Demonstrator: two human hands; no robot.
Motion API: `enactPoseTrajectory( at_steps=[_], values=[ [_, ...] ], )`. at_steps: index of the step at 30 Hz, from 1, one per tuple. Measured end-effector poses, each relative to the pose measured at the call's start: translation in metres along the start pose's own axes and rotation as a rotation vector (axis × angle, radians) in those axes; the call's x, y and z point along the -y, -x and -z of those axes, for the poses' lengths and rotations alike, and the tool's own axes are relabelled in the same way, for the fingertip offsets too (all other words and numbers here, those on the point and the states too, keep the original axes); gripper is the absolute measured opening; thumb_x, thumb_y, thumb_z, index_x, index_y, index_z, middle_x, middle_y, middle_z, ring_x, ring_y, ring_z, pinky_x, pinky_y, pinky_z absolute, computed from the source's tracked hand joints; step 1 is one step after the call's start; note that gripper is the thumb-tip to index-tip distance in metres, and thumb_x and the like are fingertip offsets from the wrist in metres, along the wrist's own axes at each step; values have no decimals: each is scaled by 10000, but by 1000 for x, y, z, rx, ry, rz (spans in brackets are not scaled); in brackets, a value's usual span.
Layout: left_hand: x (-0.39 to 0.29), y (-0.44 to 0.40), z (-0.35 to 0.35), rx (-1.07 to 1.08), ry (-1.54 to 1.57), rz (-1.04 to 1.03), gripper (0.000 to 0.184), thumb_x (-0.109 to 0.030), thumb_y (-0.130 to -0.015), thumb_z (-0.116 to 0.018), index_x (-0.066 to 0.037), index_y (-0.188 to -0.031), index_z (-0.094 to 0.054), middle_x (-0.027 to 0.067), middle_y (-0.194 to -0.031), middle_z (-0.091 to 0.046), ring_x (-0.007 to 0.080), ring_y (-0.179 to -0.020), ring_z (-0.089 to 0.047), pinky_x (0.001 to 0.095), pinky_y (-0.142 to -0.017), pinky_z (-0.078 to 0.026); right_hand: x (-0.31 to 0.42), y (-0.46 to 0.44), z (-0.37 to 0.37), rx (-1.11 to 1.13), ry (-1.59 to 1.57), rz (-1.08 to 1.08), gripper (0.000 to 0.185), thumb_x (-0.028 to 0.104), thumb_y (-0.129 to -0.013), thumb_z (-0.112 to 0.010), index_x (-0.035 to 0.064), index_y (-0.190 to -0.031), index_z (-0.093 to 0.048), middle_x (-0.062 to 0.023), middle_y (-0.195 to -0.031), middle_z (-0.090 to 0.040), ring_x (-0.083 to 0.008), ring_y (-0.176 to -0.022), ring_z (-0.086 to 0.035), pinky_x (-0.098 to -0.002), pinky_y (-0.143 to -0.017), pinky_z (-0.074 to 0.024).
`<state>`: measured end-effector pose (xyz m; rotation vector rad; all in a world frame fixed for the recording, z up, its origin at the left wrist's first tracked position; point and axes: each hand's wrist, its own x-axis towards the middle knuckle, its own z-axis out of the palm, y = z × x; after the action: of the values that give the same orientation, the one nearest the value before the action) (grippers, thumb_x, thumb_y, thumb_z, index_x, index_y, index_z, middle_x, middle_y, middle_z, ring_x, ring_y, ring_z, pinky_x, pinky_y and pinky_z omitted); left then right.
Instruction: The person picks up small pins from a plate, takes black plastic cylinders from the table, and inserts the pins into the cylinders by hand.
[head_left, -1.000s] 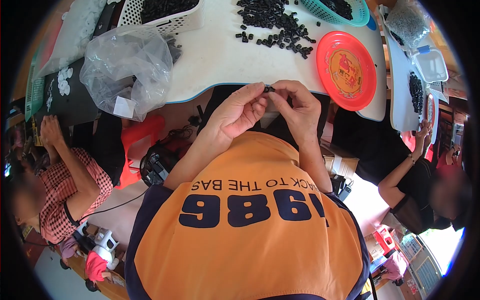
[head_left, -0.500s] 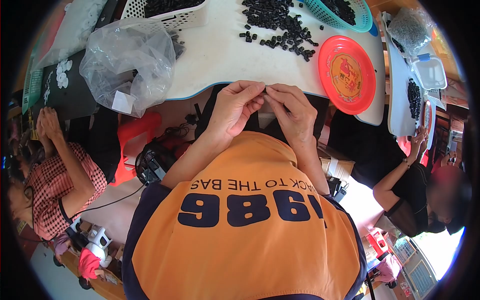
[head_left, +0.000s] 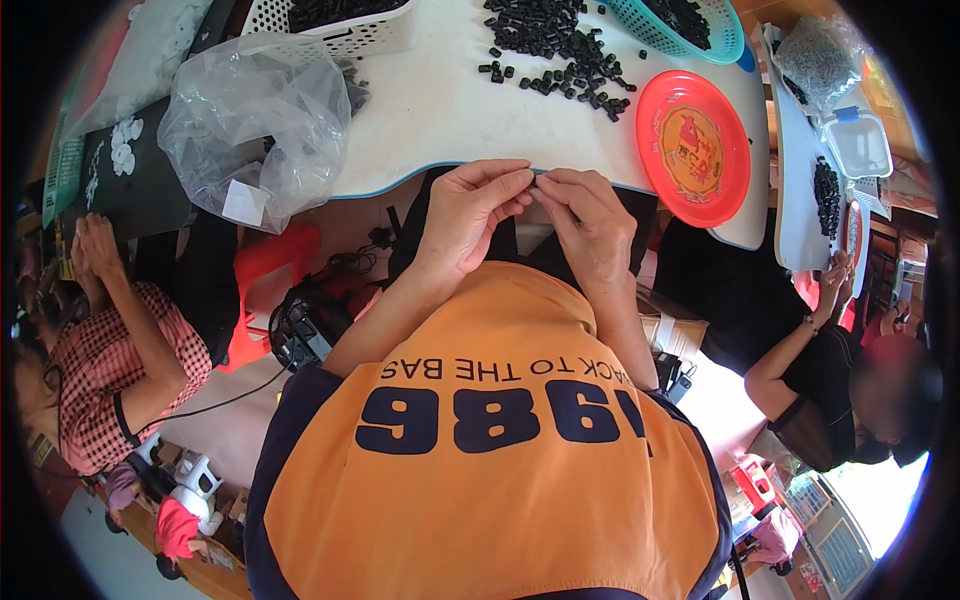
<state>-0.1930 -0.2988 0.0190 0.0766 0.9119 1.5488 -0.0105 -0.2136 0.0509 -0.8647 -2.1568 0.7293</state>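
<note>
My left hand (head_left: 468,218) and my right hand (head_left: 588,222) meet fingertip to fingertip just off the near edge of the white table (head_left: 430,125). Both are closed in a pinch. Between the fingertips shows a speck of something small and dark, mostly hidden, which I cannot name. Beyond my hands lies a loose heap of small black cylindrical pieces (head_left: 545,38) on the tabletop. To the right of my right hand a red plate (head_left: 735,150) with a gold printed centre overhangs the table edge.
A clear plastic bag (head_left: 250,130) slumps over the table's left edge. Behind it stands a white perforated basket (head_left: 390,30) of black pieces; a teal basket (head_left: 728,45) holds more at the far right. Co-workers sit at both sides, near a red stool (head_left: 270,270).
My hands stay together in nearly the same place, with only slight shifts of the fingers. The table's contents look the same.
</note>
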Motion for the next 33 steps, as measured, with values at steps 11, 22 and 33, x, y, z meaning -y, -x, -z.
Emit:
enactPoseTrajectory(
  at_steps=[11, 22, 33],
  values=[
    [-17, -18, 25, 117, -92, 201, 233, -40, -1089, -901, 14, -1315, -883, 92, -1140, -890, 128, -915, -801, 266, -853, -666, -6, 2, 3, 208, -358, -425, 415, 103, -974, -996, 88, -1378, -906, -50, -1162, -825, -170, -1016, -783, -342, -897, -645],
    [-14, -22, 34, 272, 100, 425, 308, -14, -1120, -826, -30, -1427, -803, 74, -1194, -859, 122, -943, -788, 249, -817, -639, -16, 4, 2, 283, -386, -317, 434, 105, -999, -979, 69, -1423, -895, -76, -1318, -798, -199, -1099, -808, -343, -934, -661],
    [-6, -16, 36, 284, 249, 489, 380, -36, -1200, -736, -56, -1579, -731, 107, -1307, -818, 106, -994, -734, 201, -698, -544, -16, 3, 0, 265, -394, -328, 413, 65, -1007, -963, 44, -1413, -888, -65, -1318, -781, -145, -1061, -800, -317, -915, -681]
  ],
)
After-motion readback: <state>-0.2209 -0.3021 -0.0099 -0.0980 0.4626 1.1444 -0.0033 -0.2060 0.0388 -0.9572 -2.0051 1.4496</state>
